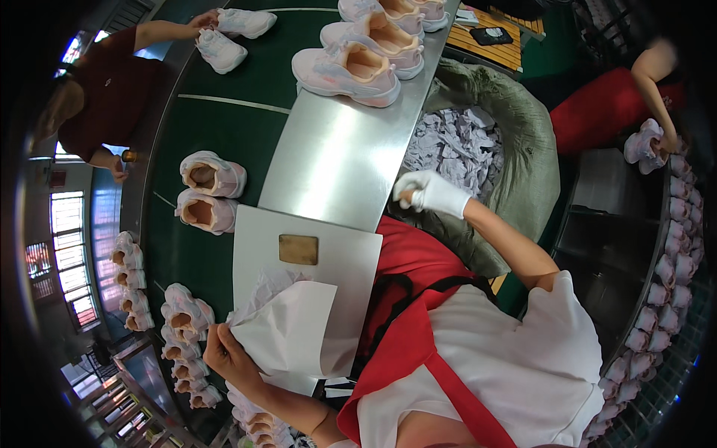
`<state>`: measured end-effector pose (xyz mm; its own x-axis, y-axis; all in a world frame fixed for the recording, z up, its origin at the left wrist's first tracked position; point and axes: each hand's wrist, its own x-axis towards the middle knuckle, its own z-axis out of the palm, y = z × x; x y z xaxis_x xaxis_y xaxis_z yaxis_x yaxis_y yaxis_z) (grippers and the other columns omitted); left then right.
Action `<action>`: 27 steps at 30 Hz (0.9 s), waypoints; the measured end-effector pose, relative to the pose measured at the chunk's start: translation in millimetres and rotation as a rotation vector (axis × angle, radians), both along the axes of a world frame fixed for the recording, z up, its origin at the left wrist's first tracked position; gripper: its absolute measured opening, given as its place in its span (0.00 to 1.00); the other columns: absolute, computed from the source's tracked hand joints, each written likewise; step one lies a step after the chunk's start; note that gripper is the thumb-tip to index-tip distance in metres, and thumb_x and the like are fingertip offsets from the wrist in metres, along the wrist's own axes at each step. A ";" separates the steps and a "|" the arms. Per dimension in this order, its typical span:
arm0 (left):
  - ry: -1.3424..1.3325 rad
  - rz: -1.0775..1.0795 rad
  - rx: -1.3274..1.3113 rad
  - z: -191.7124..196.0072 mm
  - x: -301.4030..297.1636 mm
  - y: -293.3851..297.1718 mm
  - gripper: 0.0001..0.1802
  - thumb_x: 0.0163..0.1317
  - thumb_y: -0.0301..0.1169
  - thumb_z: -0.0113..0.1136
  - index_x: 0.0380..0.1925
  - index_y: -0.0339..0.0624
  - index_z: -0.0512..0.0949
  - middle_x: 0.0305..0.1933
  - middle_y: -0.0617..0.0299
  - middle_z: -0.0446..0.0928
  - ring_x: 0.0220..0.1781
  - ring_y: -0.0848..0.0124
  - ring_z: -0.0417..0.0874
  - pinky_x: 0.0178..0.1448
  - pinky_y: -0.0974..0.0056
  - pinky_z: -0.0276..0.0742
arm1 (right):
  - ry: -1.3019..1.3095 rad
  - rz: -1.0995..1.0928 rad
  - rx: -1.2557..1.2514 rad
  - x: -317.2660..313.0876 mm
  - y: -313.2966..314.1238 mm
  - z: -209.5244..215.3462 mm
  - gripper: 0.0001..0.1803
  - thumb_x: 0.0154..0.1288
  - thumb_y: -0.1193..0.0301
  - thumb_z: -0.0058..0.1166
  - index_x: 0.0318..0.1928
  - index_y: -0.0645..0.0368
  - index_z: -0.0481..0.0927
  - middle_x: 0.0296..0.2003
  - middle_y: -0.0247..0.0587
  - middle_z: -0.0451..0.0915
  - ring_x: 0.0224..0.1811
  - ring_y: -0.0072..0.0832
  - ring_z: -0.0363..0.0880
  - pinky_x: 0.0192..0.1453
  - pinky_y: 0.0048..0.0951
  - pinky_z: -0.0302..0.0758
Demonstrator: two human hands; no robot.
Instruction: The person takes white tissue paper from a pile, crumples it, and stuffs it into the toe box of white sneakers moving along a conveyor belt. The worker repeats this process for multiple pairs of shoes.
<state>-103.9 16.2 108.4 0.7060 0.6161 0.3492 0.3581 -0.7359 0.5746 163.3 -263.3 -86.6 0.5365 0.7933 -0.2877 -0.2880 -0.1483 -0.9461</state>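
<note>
My left hand, bare, pinches the edge of a white sheet of paper that lies creased over a pale board. More crumpled thin paper shows behind the sheet. In a white glove with bare fingertips, my right hand is curled closed beside the metal table's edge, near a sack's opening. Whatever its fingers may hold is hidden. A small brown block rests on the board. Just beyond the board, a pair of pale pink and white sneakers stands on the green belt.
Several sneakers stand on the shiny metal table. At the right, a large green sack holds crumpled paper. Across the belt one person handles sneakers; another grasps a shoe by a packed rack.
</note>
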 end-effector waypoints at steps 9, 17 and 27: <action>0.260 0.050 -0.097 -14.6 18.6 -33.8 0.18 0.68 0.30 0.47 0.19 0.34 0.61 0.16 0.66 0.52 0.20 0.79 0.50 0.23 0.67 0.45 | -0.618 -0.530 -0.842 78.5 -18.3 -243.5 0.19 0.54 0.70 0.52 0.49 0.52 0.74 0.37 0.53 0.80 0.39 0.48 0.79 0.42 0.41 0.75; 0.317 -0.051 -0.158 -10.1 29.4 -36.5 0.17 0.67 0.31 0.47 0.20 0.34 0.64 0.17 0.65 0.57 0.20 0.79 0.54 0.24 0.69 0.48 | -0.746 0.109 -1.082 108.4 19.0 -294.5 0.16 0.62 0.67 0.42 0.51 0.46 0.74 0.40 0.46 0.81 0.41 0.43 0.79 0.43 0.38 0.74; 0.294 -0.127 -0.442 -27.4 34.6 -46.4 0.32 0.45 0.16 0.62 0.55 0.44 0.71 0.34 0.64 0.73 0.22 0.80 0.66 0.26 0.75 0.64 | -0.289 -0.825 -0.316 76.1 -99.7 -163.2 0.21 0.57 0.71 0.46 0.52 0.59 0.73 0.41 0.41 0.78 0.43 0.30 0.75 0.49 0.27 0.71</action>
<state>-69.3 -30.1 81.0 0.8133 0.5630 -0.1469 0.4740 -0.4947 0.7284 239.4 -363.0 -249.8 0.9806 0.0364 -0.1928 -0.1767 -0.2640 -0.9482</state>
